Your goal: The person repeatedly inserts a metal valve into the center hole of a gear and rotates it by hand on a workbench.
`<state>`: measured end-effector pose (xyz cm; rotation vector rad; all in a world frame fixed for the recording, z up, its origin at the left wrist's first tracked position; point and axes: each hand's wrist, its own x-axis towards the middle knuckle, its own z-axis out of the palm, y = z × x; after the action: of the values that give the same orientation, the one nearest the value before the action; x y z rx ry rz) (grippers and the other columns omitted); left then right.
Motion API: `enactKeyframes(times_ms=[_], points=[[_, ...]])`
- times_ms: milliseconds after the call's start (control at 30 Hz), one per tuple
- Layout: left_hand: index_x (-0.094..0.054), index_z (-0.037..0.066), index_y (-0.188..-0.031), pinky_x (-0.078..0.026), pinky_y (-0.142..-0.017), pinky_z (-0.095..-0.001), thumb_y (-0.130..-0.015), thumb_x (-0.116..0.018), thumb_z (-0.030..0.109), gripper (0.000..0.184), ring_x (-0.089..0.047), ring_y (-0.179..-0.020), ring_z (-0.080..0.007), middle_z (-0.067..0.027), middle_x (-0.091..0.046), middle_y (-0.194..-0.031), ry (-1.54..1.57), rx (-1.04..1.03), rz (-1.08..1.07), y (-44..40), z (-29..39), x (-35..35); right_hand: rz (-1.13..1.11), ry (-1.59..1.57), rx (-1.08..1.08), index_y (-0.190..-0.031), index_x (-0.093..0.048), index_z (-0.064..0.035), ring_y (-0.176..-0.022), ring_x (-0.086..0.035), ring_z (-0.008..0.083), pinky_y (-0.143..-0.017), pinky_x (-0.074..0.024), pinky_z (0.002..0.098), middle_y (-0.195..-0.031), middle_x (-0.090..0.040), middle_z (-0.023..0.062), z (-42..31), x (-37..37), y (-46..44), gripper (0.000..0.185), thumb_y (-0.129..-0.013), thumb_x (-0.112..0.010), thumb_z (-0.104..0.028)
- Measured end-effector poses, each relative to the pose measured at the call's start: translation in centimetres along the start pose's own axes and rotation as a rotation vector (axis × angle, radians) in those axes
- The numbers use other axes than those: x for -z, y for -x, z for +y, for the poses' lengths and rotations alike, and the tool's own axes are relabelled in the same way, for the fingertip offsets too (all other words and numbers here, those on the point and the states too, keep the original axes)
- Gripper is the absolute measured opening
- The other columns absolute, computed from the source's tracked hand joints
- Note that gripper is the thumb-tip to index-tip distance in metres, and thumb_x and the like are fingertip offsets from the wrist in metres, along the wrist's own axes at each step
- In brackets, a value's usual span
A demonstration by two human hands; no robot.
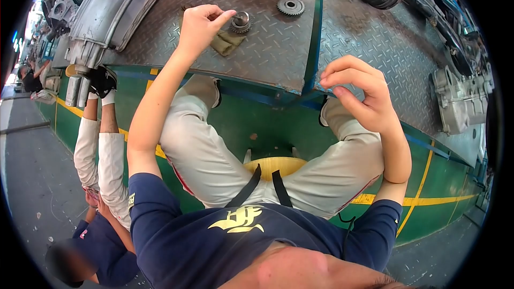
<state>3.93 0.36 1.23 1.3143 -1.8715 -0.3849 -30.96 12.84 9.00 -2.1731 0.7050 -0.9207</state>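
1 bare left hand (199,27), thumb and fingers narrowed, meets a small silver toothed metal gear (242,27) on the grey diamond-plate steel tabletop (267,56); I cannot tell whether it grips. Light, level fingertip contact suits. Right hand (369,96): loosely curled, seemingly empty.

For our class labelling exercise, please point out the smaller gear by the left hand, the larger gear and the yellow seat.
Smaller gear (240,27): head view, on its toothed side.
Larger gear (290,10): head view, face below its centre.
Yellow seat (277,165): head view, exposed middle.
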Motion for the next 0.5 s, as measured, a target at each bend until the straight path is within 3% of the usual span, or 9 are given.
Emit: enactKeyframes(times_ms=[233, 500], points=[[-0.070, -0.003, -0.072, -0.044, -0.051, -0.0286, -0.083, -0.083, 0.027, 0.034, -0.054, -0.050, -0.0125, -0.0093, -0.062, -0.057, -0.081, -0.048, 0.038, -0.44, 0.18, 0.28, 0.000, -0.002, -0.004, -0.099, -0.070, -0.0010, -0.092, -0.067, 0.0234, -0.079, -0.0532, 0.0321, -0.103, -0.068, 0.0105, -0.01, 0.01, 0.08, 0.019, -0.085, -0.063, 0.009], [-0.075, 0.000, -0.086, -0.051, -0.061, -0.0269, -0.083, -0.082, 0.019, 0.020, -0.063, -0.062, -0.0114, -0.0074, -0.071, -0.072, 0.032, -0.113, 0.016, -0.94, 0.18, -0.59, -0.002, -0.001, 0.002, -0.100, -0.070, -0.0010, -0.091, -0.067, 0.0238, -0.079, -0.0530, 0.0320, -0.103, -0.068, 0.0106, 0.06, 0.04, -0.06, 0.019, -0.085, -0.063, 0.009]])
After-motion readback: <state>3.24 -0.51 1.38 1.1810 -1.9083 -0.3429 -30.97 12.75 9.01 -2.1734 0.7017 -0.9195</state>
